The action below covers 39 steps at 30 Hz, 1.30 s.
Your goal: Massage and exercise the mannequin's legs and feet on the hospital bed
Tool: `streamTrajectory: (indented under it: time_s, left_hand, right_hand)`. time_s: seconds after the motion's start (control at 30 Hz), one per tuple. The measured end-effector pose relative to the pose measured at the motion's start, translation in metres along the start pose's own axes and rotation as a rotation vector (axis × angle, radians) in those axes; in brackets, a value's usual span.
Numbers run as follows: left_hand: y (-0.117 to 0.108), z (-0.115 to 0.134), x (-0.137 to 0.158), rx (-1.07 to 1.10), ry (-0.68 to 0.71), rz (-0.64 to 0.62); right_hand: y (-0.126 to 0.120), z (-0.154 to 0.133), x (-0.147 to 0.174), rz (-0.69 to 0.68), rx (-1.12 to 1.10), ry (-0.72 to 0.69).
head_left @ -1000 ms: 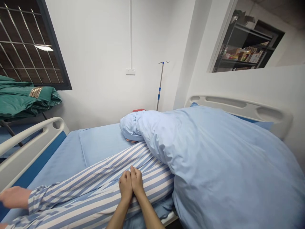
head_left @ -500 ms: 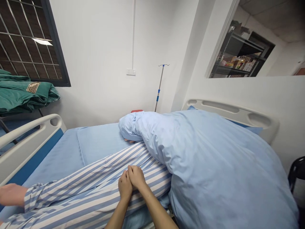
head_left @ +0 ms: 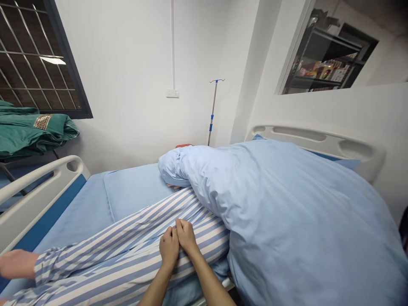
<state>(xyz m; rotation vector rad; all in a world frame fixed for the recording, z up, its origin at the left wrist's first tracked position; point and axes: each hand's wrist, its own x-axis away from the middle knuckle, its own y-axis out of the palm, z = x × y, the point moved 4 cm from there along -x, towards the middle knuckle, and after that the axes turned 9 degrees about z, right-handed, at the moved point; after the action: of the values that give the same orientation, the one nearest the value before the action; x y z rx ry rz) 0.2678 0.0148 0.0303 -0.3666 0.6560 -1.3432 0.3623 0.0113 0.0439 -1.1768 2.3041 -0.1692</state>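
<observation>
My left hand (head_left: 169, 247) is a loose fist on the thigh of a person lying on the bed. Beside it, my right hand (head_left: 185, 234) is also closed, its knuckles by those of my left. Both rest over blue-and-white striped trousers (head_left: 127, 238), which show no clear bunching around the fists. The undersides of my fingers are hidden. A light blue quilt (head_left: 270, 204) covers the upper body just right of my hands. Some of the person's fingers (head_left: 174, 186) peek out under the quilt's folded edge, and a bare foot (head_left: 18, 264) lies at the left.
A bed end board (head_left: 38, 178) stands on the left, another board (head_left: 312, 134) at the right behind the quilt. Beyond the bed rises an IV pole (head_left: 214, 108) near the wall. Green folded fabric (head_left: 32, 131) lies below a barred window (head_left: 35, 59).
My right fist has shifted slightly to the right, and the gap between the knuckles looks a little different. The camera view has tilted slightly. The quilt and the legs stay in place.
</observation>
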Motion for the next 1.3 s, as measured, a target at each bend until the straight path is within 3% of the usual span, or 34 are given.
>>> streamTrajectory:
  time_s: [0.13, 0.27, 0.37, 0.5, 0.6, 0.8, 1.0, 1.1, 1.2, 1.3]
  left_hand:
    - [0.002, 0.020, -0.011, 0.157, 0.016, -0.023]
    - [-0.002, 0.053, -0.028, 0.401, -0.030, 0.046]
    - [0.001, 0.063, -0.031, 0.514, -0.061, 0.085]
    - [0.016, 0.042, -0.018, 0.305, -0.070, 0.120]
    - [0.027, 0.025, -0.009, 0.110, -0.027, 0.067]
    - [0.027, 0.026, -0.010, -0.108, 0.100, 0.021]
    - [0.025, 0.024, -0.010, -0.171, 0.082, -0.015]
    - [0.026, 0.023, -0.010, -0.156, 0.097, -0.023]
    - [0.026, 0.022, -0.009, -0.062, 0.023, -0.039]
    - [0.025, 0.024, -0.008, -0.031, -0.008, -0.042]
  right_hand:
    - [-0.003, 0.007, -0.005, 0.038, -0.184, 0.093]
    - [-0.004, 0.013, -0.009, 0.034, -0.318, 0.146]
    - [-0.005, 0.014, -0.010, 0.024, -0.365, 0.175]
    - [-0.008, 0.014, -0.008, 0.069, -0.362, 0.239]
    - [-0.010, 0.010, -0.006, 0.083, -0.337, 0.222]
    - [-0.010, 0.007, -0.005, 0.095, -0.277, 0.179]
    - [-0.007, 0.009, -0.009, 0.036, -0.144, 0.153]
    - [-0.016, -0.003, -0.018, -0.049, 0.024, 0.030]
    - [-0.026, -0.020, -0.028, -0.100, 0.144, -0.103]
    - [-0.030, -0.023, -0.033, -0.101, 0.151, -0.137]
